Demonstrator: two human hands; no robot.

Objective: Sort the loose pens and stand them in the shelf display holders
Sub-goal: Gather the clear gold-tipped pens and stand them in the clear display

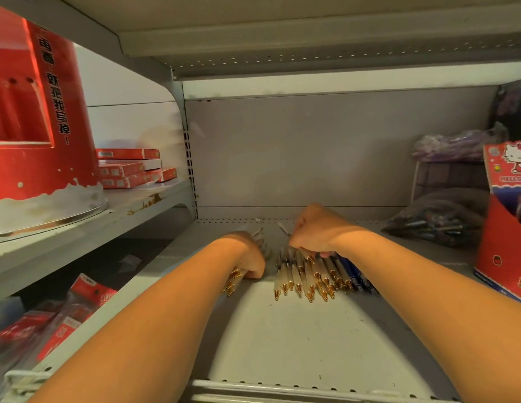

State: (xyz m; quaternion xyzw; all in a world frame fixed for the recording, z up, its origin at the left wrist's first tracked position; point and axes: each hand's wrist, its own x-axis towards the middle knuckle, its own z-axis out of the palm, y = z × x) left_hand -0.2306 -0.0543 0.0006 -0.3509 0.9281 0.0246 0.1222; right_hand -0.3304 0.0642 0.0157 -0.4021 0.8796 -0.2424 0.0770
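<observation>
Several frosted pens with gold tips (307, 279) lie in a heap on the grey shelf (282, 338), tips toward me, with a few blue pens (358, 276) at the heap's right side. My left hand (252, 257) grips a bundle of the same gold-tipped pens (233, 282) just left of the heap. My right hand (314, 229) is curled over the far end of the heap, fingers down on the pens, and a pen end (283, 228) sticks out beside it. A red Hello Kitty display holder (506, 228) stands at the right edge.
A tall red display stand (35, 112) and flat red boxes (131, 168) sit on the left shelf. Bags of pens (433, 222) and a purple bundle (454, 145) lie at the back right. Red packets (73, 315) fill the lower left shelf. The upper shelf hangs close overhead.
</observation>
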